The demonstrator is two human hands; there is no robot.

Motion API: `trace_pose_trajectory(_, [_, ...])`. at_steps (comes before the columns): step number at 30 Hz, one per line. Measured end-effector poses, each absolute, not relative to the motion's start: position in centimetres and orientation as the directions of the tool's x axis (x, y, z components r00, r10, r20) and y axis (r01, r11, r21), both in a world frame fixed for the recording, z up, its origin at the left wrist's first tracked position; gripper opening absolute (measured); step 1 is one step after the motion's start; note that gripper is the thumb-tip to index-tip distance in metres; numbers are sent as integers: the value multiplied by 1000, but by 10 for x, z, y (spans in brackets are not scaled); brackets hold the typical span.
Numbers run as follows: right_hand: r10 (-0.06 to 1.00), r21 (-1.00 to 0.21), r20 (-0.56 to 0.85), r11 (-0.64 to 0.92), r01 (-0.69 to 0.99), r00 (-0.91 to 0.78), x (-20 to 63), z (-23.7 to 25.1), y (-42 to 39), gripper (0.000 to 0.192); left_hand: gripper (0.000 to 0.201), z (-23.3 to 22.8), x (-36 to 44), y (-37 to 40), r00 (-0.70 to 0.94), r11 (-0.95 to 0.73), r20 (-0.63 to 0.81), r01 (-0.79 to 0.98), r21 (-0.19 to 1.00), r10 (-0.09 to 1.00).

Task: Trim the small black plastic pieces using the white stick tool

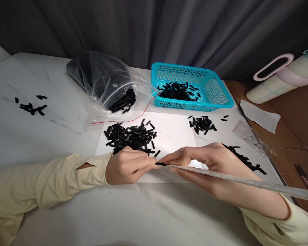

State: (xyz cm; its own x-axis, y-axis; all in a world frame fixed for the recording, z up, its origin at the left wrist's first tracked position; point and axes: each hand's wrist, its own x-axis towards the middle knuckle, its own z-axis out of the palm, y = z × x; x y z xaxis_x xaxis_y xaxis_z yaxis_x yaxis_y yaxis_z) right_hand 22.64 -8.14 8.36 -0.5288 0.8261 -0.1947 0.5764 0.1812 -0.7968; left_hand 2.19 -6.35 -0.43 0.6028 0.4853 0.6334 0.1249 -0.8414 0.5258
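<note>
On the white table (149, 215), a clear bag (92, 77) at upper left and a turquoise basket (217, 103) at upper centre hold black pieces (176, 91). The nearly closed right hand (212, 153), lower right, pinches a pale strip (246, 181). The left hand (129, 165) is pinched closed. A paper slip (260, 116) at right has marks too small to read. Below centre, the left hand grips one black piece (160, 164).

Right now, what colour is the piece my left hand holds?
The piece is black, in the head view.
</note>
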Motion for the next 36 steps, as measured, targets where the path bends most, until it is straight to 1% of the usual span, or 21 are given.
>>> trace_pose_trajectory(8, [827, -807, -205, 160, 569, -523, 225, 82, -84, 16, 10, -4, 22, -64, 602, -854, 644, 131, 503, 472])
trace_pose_trajectory(13, [834, -789, -170, 204, 580, -525, 225, 80, -83, 13, 11, -4, 22, -63, 601, -871, 656, 153, 466, 457])
trace_pose_trajectory(16, [828, -752, -110, 292, 591, -549, 225, 77, -87, 13, 14, -4, 22, -63, 610, -867, 640, 171, 468, 466])
trace_pose_trajectory(19, [813, -676, -8, 425, 602, -582, 223, 69, -95, 20, 16, -5, 22, -64, 606, -852, 625, 183, 491, 491])
trace_pose_trajectory(22, [765, -635, 137, 555, 537, -629, 221, 59, -101, 27, 17, -4, 23, -65, 588, -799, 582, 203, 566, 562])
trace_pose_trajectory(24, [743, -621, 198, 600, 504, -640, 220, 55, -102, 27, 19, -2, 23, -65, 584, -750, 537, 203, 630, 609])
trace_pose_trajectory(26, [750, -626, 194, 591, 509, -632, 219, 55, -102, 27, 19, 0, 24, -66, 583, -724, 520, 182, 665, 624])
trace_pose_trajectory(28, [780, -637, 152, 547, 543, -607, 219, 59, -101, 23, 19, 0, 24, -66, 575, -724, 531, 164, 670, 622])
trace_pose_trajectory(32, [856, -670, 44, 408, 620, -516, 219, 72, -97, 18, 14, -3, 23, -66, 566, -739, 561, 136, 659, 604])
trace_pose_trajectory(36, [880, -750, -88, 249, 612, -466, 221, 82, -91, 14, 10, -5, 22, -65, 573, -778, 605, 95, 621, 553])
